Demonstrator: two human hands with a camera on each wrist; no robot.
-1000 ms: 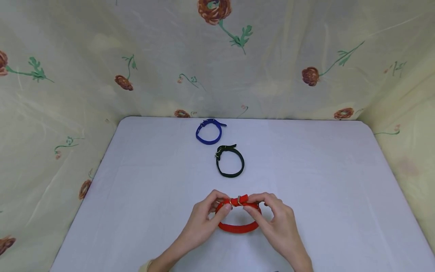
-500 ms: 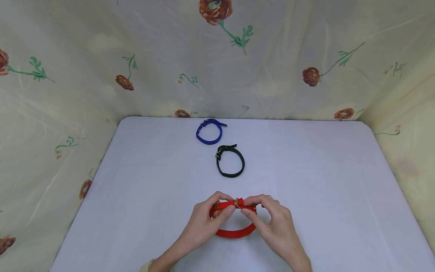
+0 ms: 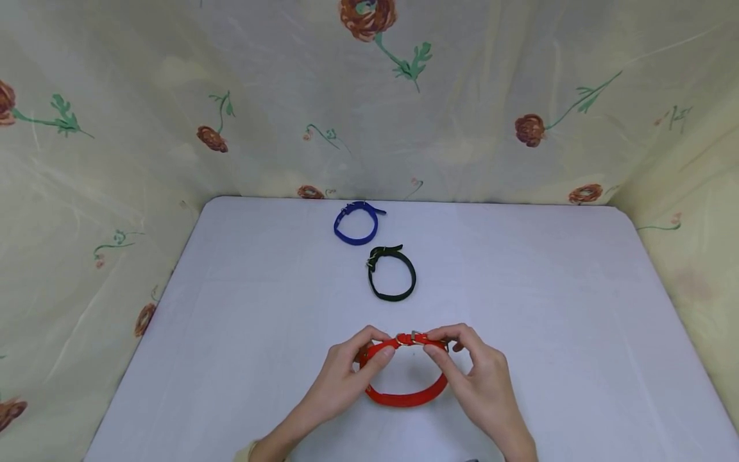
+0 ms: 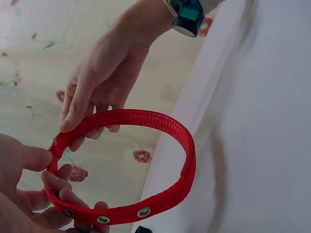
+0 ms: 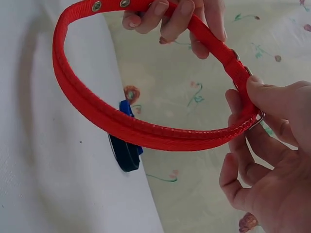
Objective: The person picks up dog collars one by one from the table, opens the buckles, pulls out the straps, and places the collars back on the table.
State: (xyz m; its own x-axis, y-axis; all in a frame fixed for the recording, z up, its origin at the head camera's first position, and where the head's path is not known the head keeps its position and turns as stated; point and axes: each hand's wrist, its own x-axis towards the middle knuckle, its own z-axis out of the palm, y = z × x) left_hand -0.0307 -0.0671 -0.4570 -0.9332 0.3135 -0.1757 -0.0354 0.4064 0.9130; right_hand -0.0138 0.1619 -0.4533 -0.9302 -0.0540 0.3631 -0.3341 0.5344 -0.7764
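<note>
A red collar [image 3: 407,400] with metal eyelets and a buckle [image 3: 414,337] forms a closed loop between my hands, held up off the table. My left hand [image 3: 345,373] pinches the strap left of the buckle, thumb in front and index finger behind. On the other side, my right hand [image 3: 480,375] pinches the strap just right of the buckle. Eyelets [image 4: 103,220] line the strap near the left fingers in the left wrist view. In the right wrist view a metal ring [image 5: 257,119] shows beside the right hand's fingers.
A dark green collar [image 3: 392,297] lies buckled on the white table [image 3: 260,289], beyond my hands. Farther back, near the rear edge, lies a blue collar [image 3: 356,241]. Flower-patterned cloth [image 3: 450,128] hangs behind and on both sides.
The hands came closer together at the buckle, with the collar shifting left, then spread apart again. The right hand is now farther right and the strap between them is straighter.
</note>
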